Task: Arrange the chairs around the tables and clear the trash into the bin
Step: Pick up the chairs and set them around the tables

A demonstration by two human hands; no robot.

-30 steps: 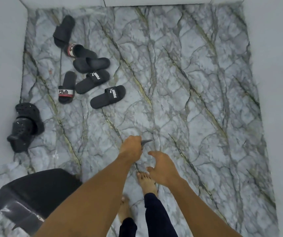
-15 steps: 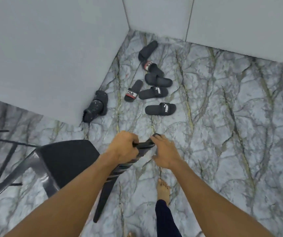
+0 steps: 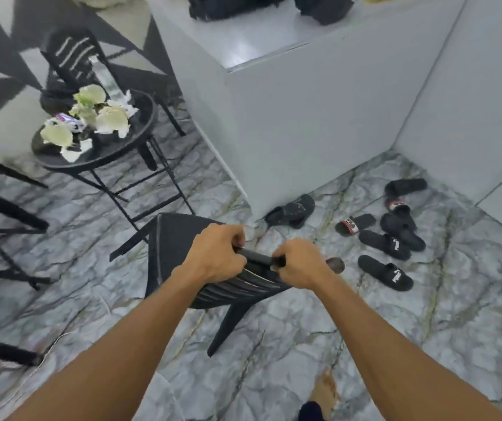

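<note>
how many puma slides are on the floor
2 show the logo: one nearest the right hand, one just behind it. Other dark slides show no readable logo.

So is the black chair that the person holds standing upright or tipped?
Tipped. The black chair leans toward the person, both hands, left hand and right hand, closed on its top rail; one back leg shows slanted.

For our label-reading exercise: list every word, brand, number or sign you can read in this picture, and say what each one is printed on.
"FILA": on the red and white strap of a black slide lying on the floor.
Strap of a second slide, red and white: print too blurred to read.
White logos and lettering on two black slides: too blurred to read.
Wrapper on the round table: print unreadable.
</note>
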